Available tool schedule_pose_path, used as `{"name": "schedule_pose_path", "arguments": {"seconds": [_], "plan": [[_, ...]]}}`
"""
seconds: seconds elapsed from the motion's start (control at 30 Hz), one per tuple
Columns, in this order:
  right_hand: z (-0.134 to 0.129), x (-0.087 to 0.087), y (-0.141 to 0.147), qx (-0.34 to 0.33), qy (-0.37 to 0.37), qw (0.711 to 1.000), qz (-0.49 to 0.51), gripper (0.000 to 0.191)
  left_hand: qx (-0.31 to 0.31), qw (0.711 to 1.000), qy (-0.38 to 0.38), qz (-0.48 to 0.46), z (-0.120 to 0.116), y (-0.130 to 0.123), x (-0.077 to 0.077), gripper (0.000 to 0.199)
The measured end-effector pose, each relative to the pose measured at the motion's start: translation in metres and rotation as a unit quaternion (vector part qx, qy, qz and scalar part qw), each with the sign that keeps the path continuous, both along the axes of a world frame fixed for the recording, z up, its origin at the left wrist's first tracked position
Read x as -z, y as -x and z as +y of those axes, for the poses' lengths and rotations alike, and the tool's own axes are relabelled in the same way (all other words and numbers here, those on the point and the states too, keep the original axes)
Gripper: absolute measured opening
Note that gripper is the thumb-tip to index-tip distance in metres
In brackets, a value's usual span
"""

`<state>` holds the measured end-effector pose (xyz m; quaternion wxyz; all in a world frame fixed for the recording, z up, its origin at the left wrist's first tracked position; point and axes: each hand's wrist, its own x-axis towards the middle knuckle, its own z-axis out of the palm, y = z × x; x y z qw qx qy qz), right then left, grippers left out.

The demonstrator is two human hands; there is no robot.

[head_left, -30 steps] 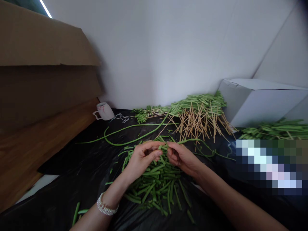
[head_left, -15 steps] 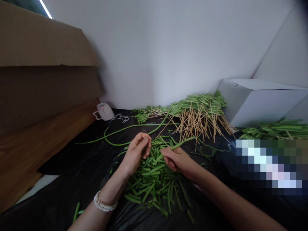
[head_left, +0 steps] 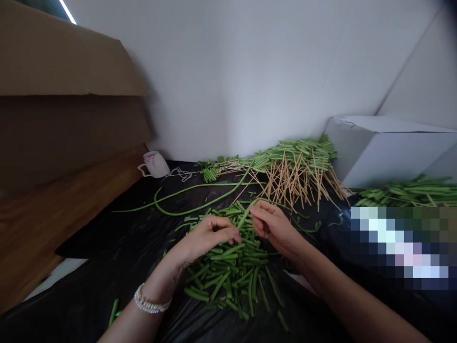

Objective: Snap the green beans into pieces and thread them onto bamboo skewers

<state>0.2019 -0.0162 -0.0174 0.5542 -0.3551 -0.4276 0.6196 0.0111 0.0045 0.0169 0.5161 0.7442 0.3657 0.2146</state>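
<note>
A long green garlic scape (head_left: 245, 215) runs between my two hands above the pile. My right hand (head_left: 273, 224) pinches it between thumb and fingers, and its thin tail trails off behind that hand to the right. At the scape's lower end, the thumb and fingertips of my left hand (head_left: 209, 234) are closed together on it. Under both hands lies a heap of short cut scape pieces (head_left: 224, 276) on black plastic sheeting (head_left: 117, 238). Beyond the heap, long uncut scapes (head_left: 200, 209) curve across the plastic.
Bamboo skewers (head_left: 293, 183) threaded with rows of green pieces (head_left: 296, 150) are piled at the back. More green stems (head_left: 410, 193) lie right, near a white box (head_left: 400, 155). A cardboard box (head_left: 71, 71) and a mug (head_left: 156, 164) stand left. White string (head_left: 182, 174) lies beside the mug.
My left hand has moved right and down to the scape's end and closed there. My right hand has risen slightly, with the scape now tilting down toward the left hand.
</note>
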Motion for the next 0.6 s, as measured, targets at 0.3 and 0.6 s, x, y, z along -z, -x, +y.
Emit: {"name": "schedule_pose_path", "arguments": {"seconds": [0.3,0.6], "plan": [[-0.003,0.007,0.005,-0.047,0.066,0.995,-0.053,0.037,0.078,0.996,0.031,-0.005,-0.002,0.001,-0.001,0.023],[-0.005,0.006,0.009,-0.031,0.032,0.999,-0.032,0.034,0.012,0.993,0.101,-0.054,-0.001,-0.004,0.010,0.033]]}}
